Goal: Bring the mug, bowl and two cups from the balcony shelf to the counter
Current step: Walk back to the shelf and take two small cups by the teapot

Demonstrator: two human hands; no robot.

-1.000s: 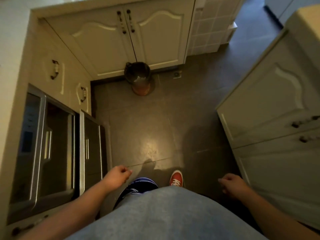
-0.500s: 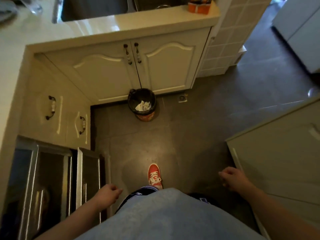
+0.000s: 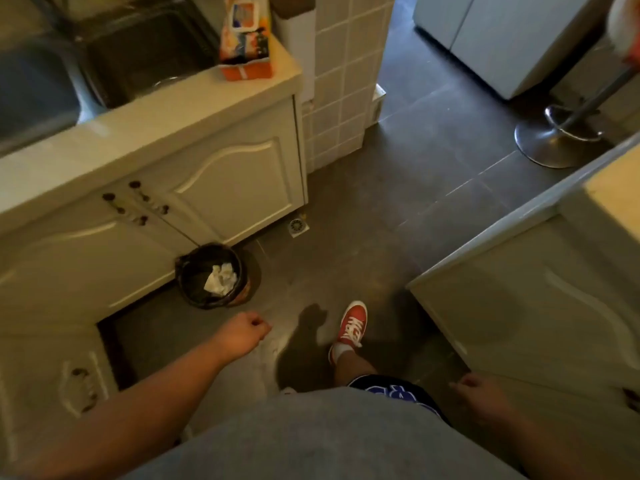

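Note:
No mug, bowl, cup or balcony shelf shows in the head view. My left hand [image 3: 244, 330] hangs over the dark floor in a loose fist and holds nothing. At the lower right my right hand [image 3: 479, 398] is also curled shut and empty, close to a cream cabinet. The pale counter [image 3: 194, 109] with its steel sink [image 3: 104, 53] runs along the upper left. My foot in a red shoe [image 3: 351, 325] is set forward between the two hands.
A black waste bin [image 3: 213, 275] with crumpled paper stands against the sink cabinet. An orange wipes pack [image 3: 246, 39] lies on the counter end. A cream cabinet [image 3: 540, 306] juts in at right. A bar stool base [image 3: 554, 140] stands beyond the tiled pillar [image 3: 343, 81].
The view has swung to the right and forward: the sink, tiled pillar and stool have come into sight, the ovens have dropped out. My left hand swung forward, and the red shoe stepped ahead.

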